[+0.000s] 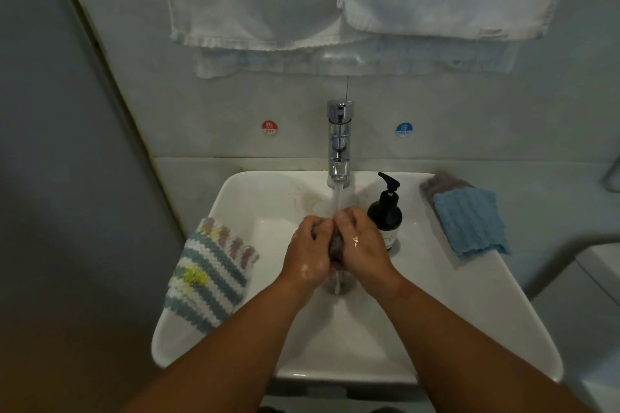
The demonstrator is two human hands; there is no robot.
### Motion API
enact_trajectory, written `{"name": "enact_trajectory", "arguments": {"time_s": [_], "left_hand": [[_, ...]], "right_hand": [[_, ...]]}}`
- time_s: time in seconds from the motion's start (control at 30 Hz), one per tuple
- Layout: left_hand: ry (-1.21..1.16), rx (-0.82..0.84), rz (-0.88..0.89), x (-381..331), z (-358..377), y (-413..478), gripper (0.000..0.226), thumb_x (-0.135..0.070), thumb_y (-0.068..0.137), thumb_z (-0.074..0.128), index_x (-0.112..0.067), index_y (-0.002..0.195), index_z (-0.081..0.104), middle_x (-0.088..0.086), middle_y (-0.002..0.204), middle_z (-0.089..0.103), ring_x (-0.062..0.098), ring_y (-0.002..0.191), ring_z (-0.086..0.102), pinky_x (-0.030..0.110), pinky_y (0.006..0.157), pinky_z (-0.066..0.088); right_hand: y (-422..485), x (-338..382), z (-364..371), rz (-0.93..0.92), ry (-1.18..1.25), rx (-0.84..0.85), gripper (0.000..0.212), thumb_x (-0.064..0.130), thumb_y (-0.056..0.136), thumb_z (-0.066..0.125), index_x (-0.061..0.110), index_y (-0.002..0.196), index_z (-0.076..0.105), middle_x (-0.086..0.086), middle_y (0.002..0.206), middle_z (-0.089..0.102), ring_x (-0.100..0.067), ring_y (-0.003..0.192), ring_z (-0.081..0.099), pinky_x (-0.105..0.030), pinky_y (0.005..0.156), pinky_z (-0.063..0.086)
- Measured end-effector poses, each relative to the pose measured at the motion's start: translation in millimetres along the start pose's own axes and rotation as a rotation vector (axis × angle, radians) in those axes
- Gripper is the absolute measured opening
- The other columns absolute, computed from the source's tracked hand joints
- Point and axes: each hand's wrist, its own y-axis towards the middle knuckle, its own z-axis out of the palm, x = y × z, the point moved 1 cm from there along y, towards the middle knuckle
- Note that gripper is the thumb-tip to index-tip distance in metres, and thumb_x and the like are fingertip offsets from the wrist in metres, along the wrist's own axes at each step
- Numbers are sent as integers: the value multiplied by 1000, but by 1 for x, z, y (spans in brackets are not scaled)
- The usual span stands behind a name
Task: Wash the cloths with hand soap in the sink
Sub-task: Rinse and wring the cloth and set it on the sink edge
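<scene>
At the centre of the frame the left hand (307,245) and right hand (360,241) curl their fingers tightly round a small grey cloth (335,246), wadded between the palms under the stream from the tap (339,141), above the drain of the sink (469,312). Soaked, it looks soft, limp and probably slick with soap, so a whole-fist hold on the wad should serve better than pinching an edge. The soap bottle (385,214) stands just right of the hands; a striped knitted cloth (211,275) drapes the left rim and a blue cloth (469,221) lies at right.
</scene>
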Motion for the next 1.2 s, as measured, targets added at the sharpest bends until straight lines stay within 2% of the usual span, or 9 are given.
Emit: {"name": "enact_trajectory", "arguments": {"time_s": [0.07, 0.2, 0.33, 0.43, 0.57, 0.77, 0.87, 1.0, 1.2], "left_hand": [[-120, 33, -10, -3, -4, -1, 17, -29, 108, 45, -23, 115, 60, 8, 114, 66, 22, 99, 68, 32, 64, 61], [-250, 79, -13, -8, -6, -5, 22, -13, 107, 46, -22, 122, 59, 7, 118, 65, 24, 103, 67, 29, 67, 60], [-298, 104, -18, -12, -8, -7, 29, -4, 102, 51, -22, 123, 60, 11, 118, 67, 29, 101, 69, 33, 68, 60], [-314, 133, 3, -19, -11, -9, 36, 2, 96, 57, -20, 125, 60, 12, 116, 68, 28, 99, 70, 31, 68, 60], [-287, 183, 29, -24, -15, -9, 41, 1, 93, 66, -22, 126, 59, 9, 119, 67, 26, 104, 69, 30, 71, 61], [-172, 190, 75, -29, -18, -3, 40, -3, 94, 66, -27, 125, 58, 6, 120, 66, 24, 105, 68, 34, 78, 63], [-123, 204, 76, -28, -19, -4, 37, -6, 95, 64, -30, 122, 59, 6, 116, 68, 26, 102, 69, 36, 79, 63], [-95, 238, 55, -18, -19, -17, 32, -6, 96, 64, -27, 120, 60, 6, 111, 71, 22, 96, 72, 34, 75, 63], [-96, 136, 264, -65, -24, -23, 40, -3, 91, 68, -30, 120, 63, 4, 113, 70, 23, 100, 70, 42, 81, 64]], "right_hand": [[-1, 3, -3, 41, 88, 38, 18, 37, 104, 51, 25, 93, 58, -6, 95, 68, -24, 95, 70, -47, 84, 61], [-2, 11, -6, 120, 279, 78, 9, 16, 102, 53, 18, 103, 62, -11, 100, 70, -24, 95, 71, -49, 85, 61], [-7, 19, -11, 107, 265, 102, 29, -2, 93, 48, 19, 108, 62, -11, 101, 69, -24, 95, 70, -39, 80, 63], [-8, 22, -14, 95, 263, 119, 37, -7, 90, 45, 19, 109, 63, -14, 100, 69, -27, 94, 70, -40, 76, 63], [-9, 29, -17, 87, 238, 124, 43, -10, 89, 44, 22, 110, 64, -16, 103, 68, -30, 98, 70, -43, 76, 63], [-7, 40, -20, 42, 178, 154, 42, -10, 90, 51, 20, 117, 62, -10, 98, 70, -18, 86, 68, -19, 61, 53], [-9, 40, -22, 71, 150, 162, 39, -7, 92, 52, 22, 117, 60, -10, 100, 68, -16, 82, 67, -17, 59, 51], [-21, 36, -24, 162, 28, 152, 38, -3, 94, 47, 27, 115, 59, -4, 104, 65, -15, 92, 65, -17, 61, 52], [-24, 84, -37, -191, -16, -27, 39, -3, 88, 54, 31, 107, 59, 3, 96, 64, -14, 88, 66, -28, 69, 61]]}}
